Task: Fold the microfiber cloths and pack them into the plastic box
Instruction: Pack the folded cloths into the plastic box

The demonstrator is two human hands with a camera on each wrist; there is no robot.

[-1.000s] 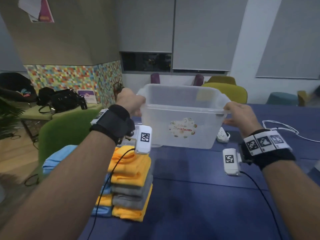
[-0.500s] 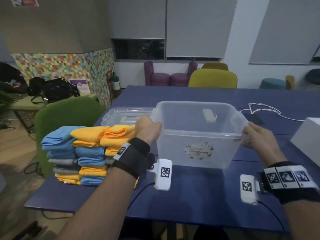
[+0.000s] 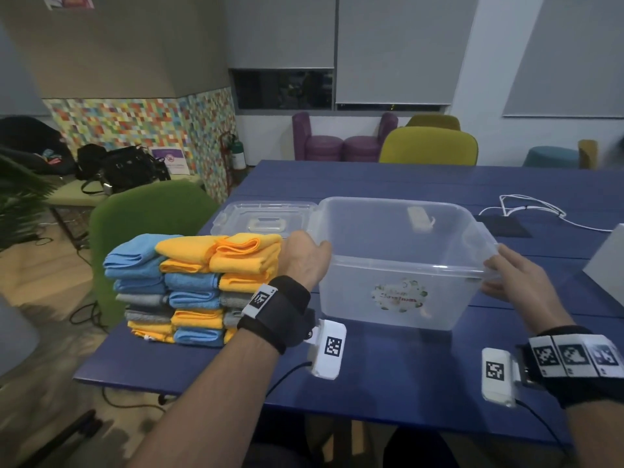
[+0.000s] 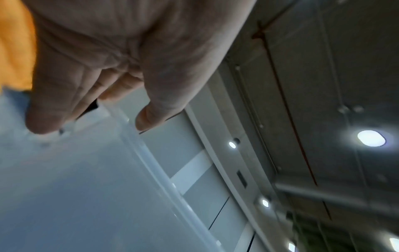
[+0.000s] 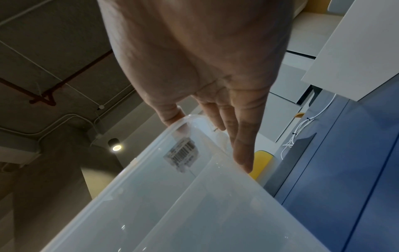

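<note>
A clear plastic box [image 3: 354, 298] with a round sticker on its front stands open on the blue table [image 3: 388, 376]. My left hand [image 3: 304, 258] grips its left rim; in the left wrist view the thumb [image 4: 151, 116] is on one side of the rim [image 4: 151, 162] and the fingers on the other. My right hand [image 3: 513, 278] pinches the right rim, with the thumb [image 5: 172, 117] inside and the fingers [image 5: 241, 145] laid along the outer wall. Stacks of folded orange, blue and grey microfiber cloths [image 3: 196, 285] stand just left of the box, beside my left wrist. The box looks empty.
The box's clear lid [image 3: 263, 217] lies on the table behind the cloths. A white block [image 3: 607, 261] sits at the right edge, with a white cable [image 3: 540, 211] and a black flat item [image 3: 503, 226] behind it. A green chair [image 3: 145, 211] stands left of the table.
The box was held up in the air a second ago. Both hands have brought it down and nearer, and it now sits on the table beside the cloths.
</note>
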